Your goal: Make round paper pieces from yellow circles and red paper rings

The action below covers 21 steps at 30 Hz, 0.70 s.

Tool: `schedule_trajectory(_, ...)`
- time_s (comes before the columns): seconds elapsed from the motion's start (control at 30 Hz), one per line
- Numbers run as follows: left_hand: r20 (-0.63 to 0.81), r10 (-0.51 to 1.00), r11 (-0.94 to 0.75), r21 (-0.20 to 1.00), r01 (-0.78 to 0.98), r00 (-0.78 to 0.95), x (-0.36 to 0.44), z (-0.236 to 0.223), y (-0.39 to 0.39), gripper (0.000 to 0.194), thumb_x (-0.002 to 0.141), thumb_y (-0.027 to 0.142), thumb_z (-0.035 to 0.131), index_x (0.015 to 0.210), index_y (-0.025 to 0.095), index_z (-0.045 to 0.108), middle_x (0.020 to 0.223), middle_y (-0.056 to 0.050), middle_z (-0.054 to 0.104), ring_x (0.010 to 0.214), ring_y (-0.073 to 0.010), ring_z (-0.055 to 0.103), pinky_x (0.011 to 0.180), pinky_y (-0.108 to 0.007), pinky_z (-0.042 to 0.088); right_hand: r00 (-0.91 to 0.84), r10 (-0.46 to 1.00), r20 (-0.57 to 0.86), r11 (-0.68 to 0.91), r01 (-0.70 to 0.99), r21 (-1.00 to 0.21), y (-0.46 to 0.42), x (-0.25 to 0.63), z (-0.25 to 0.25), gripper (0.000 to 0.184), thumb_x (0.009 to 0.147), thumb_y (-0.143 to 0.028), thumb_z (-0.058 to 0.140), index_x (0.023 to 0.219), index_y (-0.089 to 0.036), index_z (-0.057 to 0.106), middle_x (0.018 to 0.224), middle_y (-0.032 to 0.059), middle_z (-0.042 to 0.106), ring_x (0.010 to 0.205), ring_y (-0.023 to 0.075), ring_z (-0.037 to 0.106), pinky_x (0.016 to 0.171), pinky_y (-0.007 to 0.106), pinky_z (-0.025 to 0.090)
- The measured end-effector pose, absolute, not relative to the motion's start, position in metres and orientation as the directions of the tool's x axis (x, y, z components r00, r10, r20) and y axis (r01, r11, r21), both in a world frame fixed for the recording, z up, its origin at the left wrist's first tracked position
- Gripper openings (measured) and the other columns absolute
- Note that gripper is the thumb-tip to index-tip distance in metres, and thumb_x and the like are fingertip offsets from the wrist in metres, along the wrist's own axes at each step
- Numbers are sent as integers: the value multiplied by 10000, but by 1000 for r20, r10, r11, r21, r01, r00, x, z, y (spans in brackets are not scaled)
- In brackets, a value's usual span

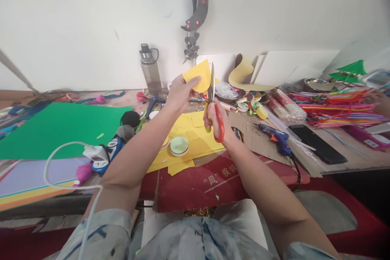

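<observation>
Pinches a yellow piece [201, 69] between thumb and fingers of the left hand [179, 94], raised above the counter [361, 158]. Grips scissors [212, 83] in the closed right hand [214, 115], by 1 red and 1 yellow handle, with blades upright beside the piece. Could nick the left thumb through a slip of the metal, or spoil the edge through flexing of so thin a piece. Looks smooth and matte, like the flat yellow sheets [199, 153] below. Near these, shows a round, pale-green-topped tub [179, 146] and ribbed cardboard [251, 134].
</observation>
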<state>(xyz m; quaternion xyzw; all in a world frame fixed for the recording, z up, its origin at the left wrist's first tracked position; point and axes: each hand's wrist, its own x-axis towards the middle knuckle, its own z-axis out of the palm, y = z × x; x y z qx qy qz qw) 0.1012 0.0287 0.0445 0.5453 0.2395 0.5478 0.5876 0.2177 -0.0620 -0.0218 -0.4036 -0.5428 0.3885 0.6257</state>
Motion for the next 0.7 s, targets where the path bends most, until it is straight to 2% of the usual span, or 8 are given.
schedule_trajectory(0.37,301,916,-198,914,-353,267,102,46,26,310,765,324,923,895,180,682,774,-14,743,612,-95,644,532,-219,442,123,926,357,363,-34,-931,-62,218,-23,597,899,-856,624,916,-289,438,674,-62,386,533,118,388,441,250,327)
schedule_trajectory(0.57,297,912,-187,915,-358,282,101,48,25,297,759,309,921,885,177,687,792,-13,754,622,-89,641,531,-208,449,116,933,340,347,-38,-937,-66,217,-19,622,885,-887,608,928,-286,454,639,-72,375,495,111,357,425,253,298)
schedule_trajectory(0.7,297,910,-185,915,-359,289,100,49,24,296,760,305,927,869,173,685,774,-13,744,601,-84,627,522,-207,448,126,929,348,355,-39,-934,-65,218,-21,652,861,-903,622,950,-275,473,643,-79,397,503,103,380,411,235,318)
